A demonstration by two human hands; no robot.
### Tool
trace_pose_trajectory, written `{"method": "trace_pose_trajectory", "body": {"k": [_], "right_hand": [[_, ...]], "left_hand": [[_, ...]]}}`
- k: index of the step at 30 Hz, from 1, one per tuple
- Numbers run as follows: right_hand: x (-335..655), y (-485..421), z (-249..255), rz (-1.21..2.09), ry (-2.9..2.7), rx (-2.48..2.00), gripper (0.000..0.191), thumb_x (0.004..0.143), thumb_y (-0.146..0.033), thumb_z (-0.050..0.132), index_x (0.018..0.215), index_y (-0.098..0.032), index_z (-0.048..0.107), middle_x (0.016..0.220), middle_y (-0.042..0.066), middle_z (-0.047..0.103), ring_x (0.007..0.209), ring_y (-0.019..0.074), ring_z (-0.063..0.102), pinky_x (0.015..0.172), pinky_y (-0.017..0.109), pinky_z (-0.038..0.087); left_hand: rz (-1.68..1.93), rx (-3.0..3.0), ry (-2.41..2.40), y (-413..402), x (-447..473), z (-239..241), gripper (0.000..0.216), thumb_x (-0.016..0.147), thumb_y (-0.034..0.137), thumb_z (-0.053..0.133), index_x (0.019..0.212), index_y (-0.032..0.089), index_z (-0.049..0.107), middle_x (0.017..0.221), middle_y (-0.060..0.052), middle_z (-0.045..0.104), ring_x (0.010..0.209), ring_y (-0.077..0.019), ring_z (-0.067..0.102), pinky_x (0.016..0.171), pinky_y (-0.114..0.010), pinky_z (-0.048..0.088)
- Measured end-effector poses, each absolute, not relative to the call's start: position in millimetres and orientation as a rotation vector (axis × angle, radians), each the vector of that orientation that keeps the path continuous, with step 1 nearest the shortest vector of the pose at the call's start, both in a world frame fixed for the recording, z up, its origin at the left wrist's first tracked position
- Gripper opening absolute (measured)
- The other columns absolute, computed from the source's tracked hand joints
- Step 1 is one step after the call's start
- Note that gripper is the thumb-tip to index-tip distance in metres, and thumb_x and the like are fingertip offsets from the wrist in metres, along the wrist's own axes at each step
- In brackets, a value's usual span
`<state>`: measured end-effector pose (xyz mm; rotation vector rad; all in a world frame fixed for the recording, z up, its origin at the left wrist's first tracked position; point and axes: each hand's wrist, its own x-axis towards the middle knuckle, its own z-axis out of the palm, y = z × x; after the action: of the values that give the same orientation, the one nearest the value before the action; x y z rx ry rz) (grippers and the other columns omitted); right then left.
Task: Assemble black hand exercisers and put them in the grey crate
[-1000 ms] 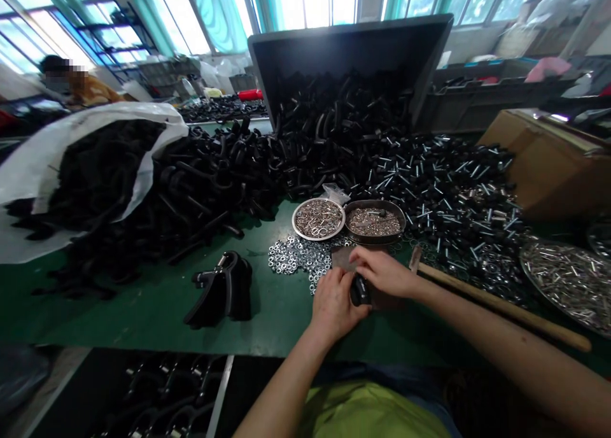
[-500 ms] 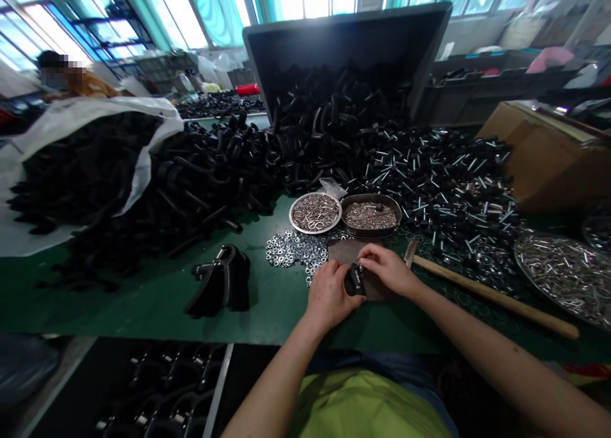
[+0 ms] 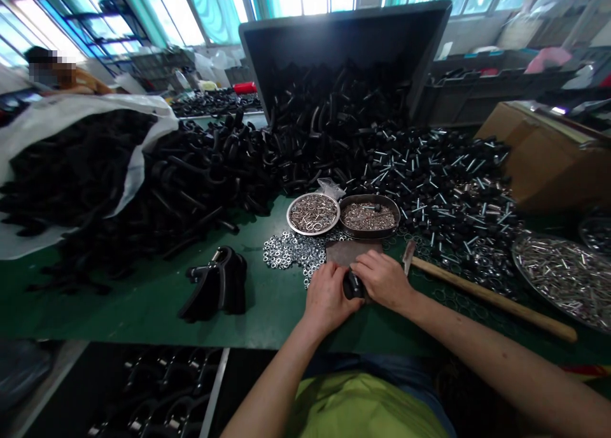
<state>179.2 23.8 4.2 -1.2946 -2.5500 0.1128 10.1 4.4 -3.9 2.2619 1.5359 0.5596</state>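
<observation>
Holding metal bits — round dish, oval tin — near black part.

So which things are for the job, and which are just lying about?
Likely for the job:
held black part
flat plate
small metal rings
maybe the hammer

Seemingly just lying about:
cardboard box
pink thing
red thing farther back

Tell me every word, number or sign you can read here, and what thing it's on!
No readable words, numbers or signs anywhere.
Black part in the left hand: tiny pale marks, too small and blurred to tell if they are letters.
Cardboard box: no writing I can make out.
Hammer: no writing I can make out.
</observation>
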Motion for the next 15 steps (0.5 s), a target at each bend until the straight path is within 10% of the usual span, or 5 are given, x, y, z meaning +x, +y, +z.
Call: {"method": "trace_pose_trajectory", "body": {"k": [15], "right_hand": [[228, 159, 25, 0.276, -2.125, -2.154, 0.004, 0.069, -0.018, 0.066, 0.069, -0.017, 0.07, 0.086, 0.013, 0.069, 0.101, 0.0266, 0.057, 0.085, 0.037, 0.038]], "left_hand": [[0.552, 2.31, 1.457, 4, 9, 0, 0.064, 0.061, 0.037, 0.077, 0.12, 0.027, 0.054, 0.102, -0.005, 0.054, 0.096, -0.0241, 0.052, 0.086, -0.039, 0.041]]}}
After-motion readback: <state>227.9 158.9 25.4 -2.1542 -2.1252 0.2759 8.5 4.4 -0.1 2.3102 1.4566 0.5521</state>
